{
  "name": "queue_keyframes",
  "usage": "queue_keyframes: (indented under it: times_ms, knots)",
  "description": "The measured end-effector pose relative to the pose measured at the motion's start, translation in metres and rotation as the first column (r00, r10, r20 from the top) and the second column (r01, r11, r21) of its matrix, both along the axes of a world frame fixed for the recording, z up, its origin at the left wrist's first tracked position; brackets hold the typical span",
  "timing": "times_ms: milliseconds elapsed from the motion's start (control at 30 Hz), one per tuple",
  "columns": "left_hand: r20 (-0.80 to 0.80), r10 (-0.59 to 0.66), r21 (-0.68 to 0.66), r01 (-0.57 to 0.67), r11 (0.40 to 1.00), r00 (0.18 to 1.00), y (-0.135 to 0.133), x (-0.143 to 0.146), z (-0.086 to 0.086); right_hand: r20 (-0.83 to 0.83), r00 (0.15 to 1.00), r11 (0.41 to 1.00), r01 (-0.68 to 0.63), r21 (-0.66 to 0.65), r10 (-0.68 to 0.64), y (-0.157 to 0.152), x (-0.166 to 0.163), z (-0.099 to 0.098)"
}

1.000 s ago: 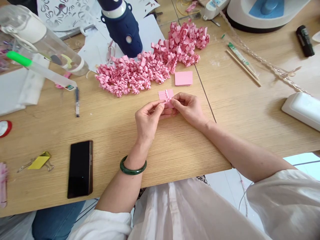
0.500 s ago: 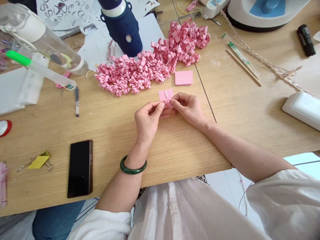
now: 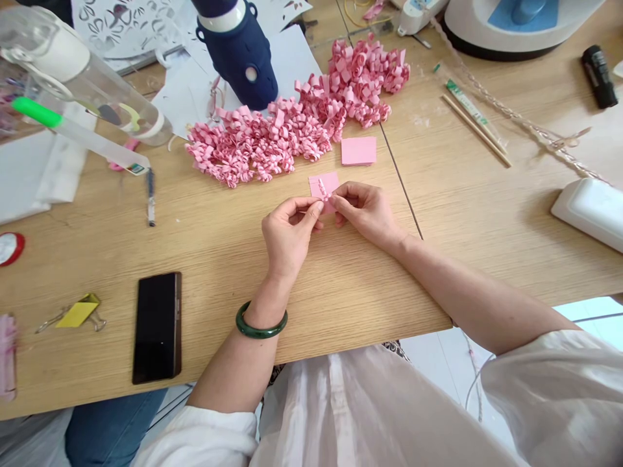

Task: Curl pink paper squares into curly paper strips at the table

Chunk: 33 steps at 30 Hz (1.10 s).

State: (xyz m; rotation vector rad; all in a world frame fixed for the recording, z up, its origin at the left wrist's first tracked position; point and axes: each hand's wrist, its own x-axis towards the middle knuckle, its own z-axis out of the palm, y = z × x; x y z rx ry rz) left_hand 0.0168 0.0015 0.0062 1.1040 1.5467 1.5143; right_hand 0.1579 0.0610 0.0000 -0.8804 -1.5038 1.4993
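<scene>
My left hand and my right hand meet near the middle of the table. Both pinch a small curled strip of pink paper between thumb and forefinger. The strip's looped end stands up between my fingertips, and its lower part is partly hidden by them. Just under and behind it lies a pink paper square, partly covered by my fingers. A small stack of pink paper rests a little farther back. Behind that spreads a long heap of curled pink paper pieces. A green bangle circles my left wrist.
A blue bottle stands behind the heap. Leftward are a clear bottle, a phone and a yellow binder clip. On the right lie wooden sticks, a twisted cord and a black marker.
My fingers have shifted slightly around the pink strip, and its curled end now stands more upright. Both hands stay in nearly the same place.
</scene>
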Motion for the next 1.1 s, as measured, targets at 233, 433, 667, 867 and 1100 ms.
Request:
queue_keyframes:
  times_ms: [233, 433, 667, 867, 1100]
  knots:
    - [-0.074, 0.003, 0.015, -0.002, 1.0, 0.997, 0.0012, -0.0021, -0.0026, -0.008, 1.0, 1.0, -0.016, 0.002, 0.016, 0.0003, 0.0, -0.0002]
    - [-0.298, 0.047, 0.126, -0.01, 0.992, 0.953, 0.0021, -0.0059, -0.0025, -0.001, 1.0, 1.0, -0.017, -0.009, 0.017, 0.0001, 0.0004, -0.001]
    - [-0.31, 0.042, 0.106, -0.01, 0.994, 0.95, 0.0022, -0.0069, -0.0026, 0.005, 0.999, 0.999, -0.032, -0.024, 0.032, -0.0009, 0.0007, 0.0016]
    - [-0.317, 0.045, 0.098, -0.015, 0.995, 0.947, 0.0019, -0.0075, -0.0003, 0.005, 0.999, 0.998, -0.052, -0.028, 0.052, 0.0, 0.0015, 0.0019]
    - [-0.25, 0.044, 0.109, -0.017, 0.994, 0.967, 0.0029, -0.0084, -0.0035, -0.012, 0.996, 0.996, -0.086, -0.023, 0.086, -0.0004, 0.0022, 0.0031]
